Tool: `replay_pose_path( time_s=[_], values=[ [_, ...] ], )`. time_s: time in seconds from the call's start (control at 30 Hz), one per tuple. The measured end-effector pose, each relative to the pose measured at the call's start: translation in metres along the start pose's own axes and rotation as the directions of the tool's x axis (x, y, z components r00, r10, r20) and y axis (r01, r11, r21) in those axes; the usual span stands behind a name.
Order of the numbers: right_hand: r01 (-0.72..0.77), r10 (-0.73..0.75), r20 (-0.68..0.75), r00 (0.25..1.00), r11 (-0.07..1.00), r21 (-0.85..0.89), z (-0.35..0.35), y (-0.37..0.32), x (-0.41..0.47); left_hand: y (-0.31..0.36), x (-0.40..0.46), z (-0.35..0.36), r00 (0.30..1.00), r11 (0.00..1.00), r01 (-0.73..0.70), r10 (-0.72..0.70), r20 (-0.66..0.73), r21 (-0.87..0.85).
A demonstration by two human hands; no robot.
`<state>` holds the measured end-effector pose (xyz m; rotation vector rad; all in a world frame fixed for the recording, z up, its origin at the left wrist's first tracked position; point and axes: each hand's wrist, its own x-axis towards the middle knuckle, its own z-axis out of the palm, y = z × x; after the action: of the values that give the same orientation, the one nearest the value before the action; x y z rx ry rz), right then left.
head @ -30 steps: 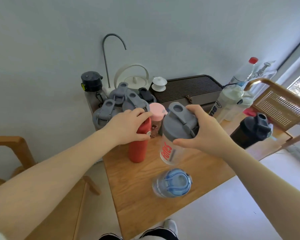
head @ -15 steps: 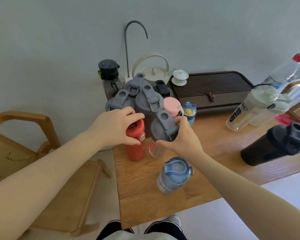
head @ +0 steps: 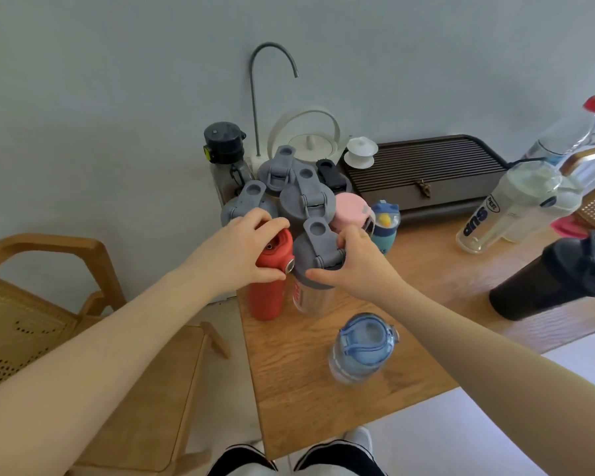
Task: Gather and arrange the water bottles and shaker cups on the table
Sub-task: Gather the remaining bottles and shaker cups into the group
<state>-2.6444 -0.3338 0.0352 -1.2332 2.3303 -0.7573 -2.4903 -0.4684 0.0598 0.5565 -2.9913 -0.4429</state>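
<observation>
left hand [head: 243,247] curled on red bottle [head: 268,290] top | right hand [head: 352,264] gripping gray shaker cup [head: 315,269] lid | both arms stretched forward | blue bottle [head: 363,348] under right arm

Red bottle [head: 268,286] and grey-lidded clear shaker [head: 315,269] stand upright, touching, before the cluster.

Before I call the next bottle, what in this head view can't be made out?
- Red bottle: the left hand covers most of its cap.
- Shaker: red print mostly hidden behind the red bottle; the right hand hides the lid's right side.
- Black shaker: the right frame edge cuts its lid.
- Blue bottle: body blurred, contents unclear.
- Rear grey lids: their bodies are hidden by the front bottles.
</observation>
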Motion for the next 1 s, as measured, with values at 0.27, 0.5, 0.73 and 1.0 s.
replay_pose_path(
  time_s=[0.27, 0.5, 0.73, 1.0],
  values=[
    [0.024, -0.035, -0.053, 0.998, 0.981, -0.194, -0.014, -0.002, -0.009, 0.006, -0.002, -0.006, 0.992, 0.938, -0.112, 0.124, -0.016, 0.329],
    [0.148, -0.159, -0.064, 0.985, 0.977, -0.157, -0.056, 0.039, -0.031, 0.054, 0.021, -0.01, 0.984, 0.964, -0.16, 0.172, -0.04, 0.212],
    [0.153, -0.248, -0.254, 0.935, 0.927, -0.342, -0.148, 0.119, -0.057, 0.169, 0.086, 0.0, 0.935, 0.939, -0.343, 0.339, -0.107, -0.026],
    [-0.183, 0.173, -0.064, 0.983, 0.884, -0.43, -0.248, 0.254, -0.078, 0.292, 0.17, 0.051, 0.951, 0.945, -0.287, 0.3, 0.069, -0.156]
  ],
)
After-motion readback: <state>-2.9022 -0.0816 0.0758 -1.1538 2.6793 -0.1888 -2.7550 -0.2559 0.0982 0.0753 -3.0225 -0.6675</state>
